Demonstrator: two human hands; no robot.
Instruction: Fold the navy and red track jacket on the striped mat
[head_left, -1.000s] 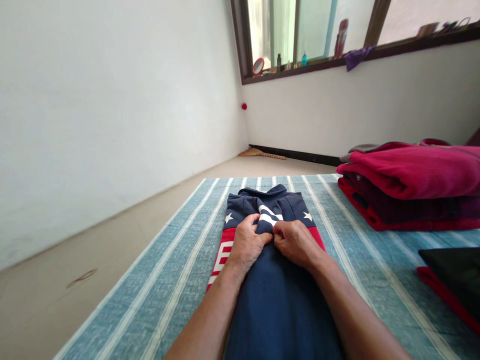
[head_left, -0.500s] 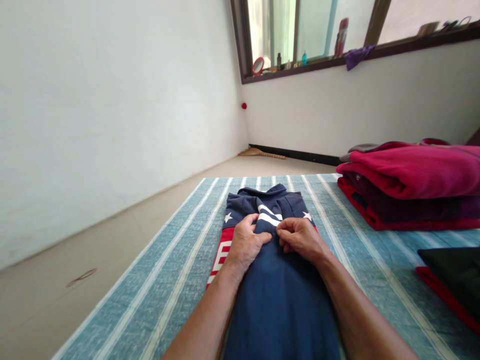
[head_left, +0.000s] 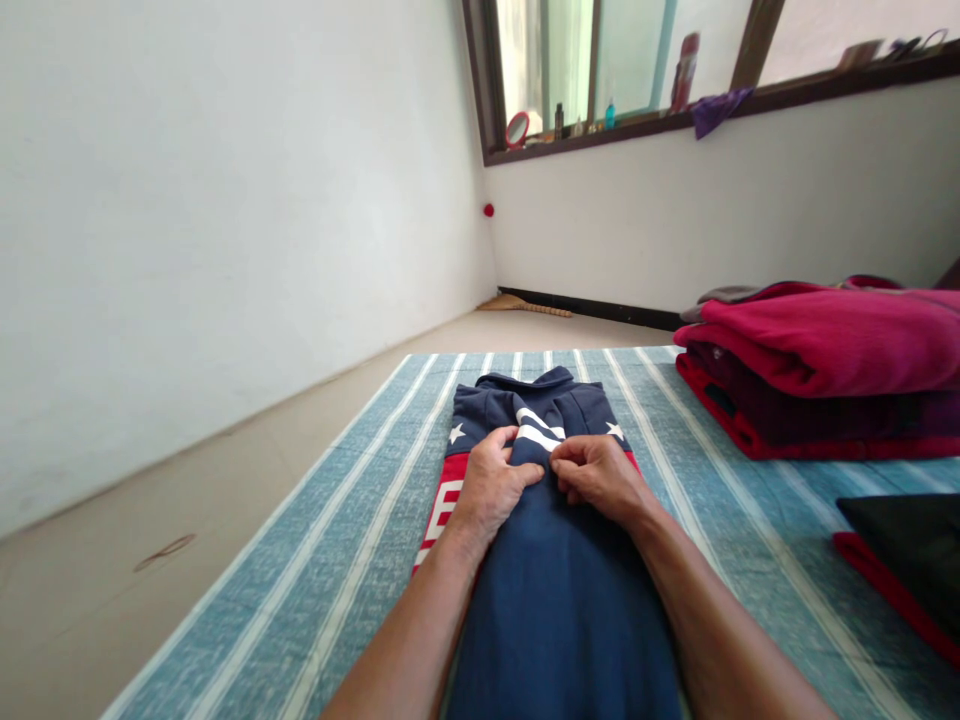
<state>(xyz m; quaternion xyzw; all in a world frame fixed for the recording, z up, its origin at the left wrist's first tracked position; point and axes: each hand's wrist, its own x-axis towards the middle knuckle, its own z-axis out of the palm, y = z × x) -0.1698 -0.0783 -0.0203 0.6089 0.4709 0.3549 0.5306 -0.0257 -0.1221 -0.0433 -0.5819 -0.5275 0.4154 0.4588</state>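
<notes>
A folded navy jacket (head_left: 562,580) lies lengthwise before me, its collar at the far end. It has white stars near the shoulders, a red side panel with white lettering, and white stripes across a bunched part in the middle. My left hand (head_left: 491,480) is on the cloth just left of the stripes, closed on a fold, its thumb pointing right; some fingertips are hidden. Close beside it, my right hand (head_left: 600,475) pinches the cloth at the right end of the stripes, fingers curled under. The jacket's near end lies between my forearms.
A blue cover with white stripes (head_left: 315,530) lies under the jacket. On the right are a stack of folded pink, purple and red clothes (head_left: 840,345) and a black and red garment (head_left: 907,550). Beyond are a broom (head_left: 525,305) on the floor and a cluttered windowsill (head_left: 585,135).
My right hand has shifted very slightly left towards the left thumb. The jacket and my left hand look almost the same.
</notes>
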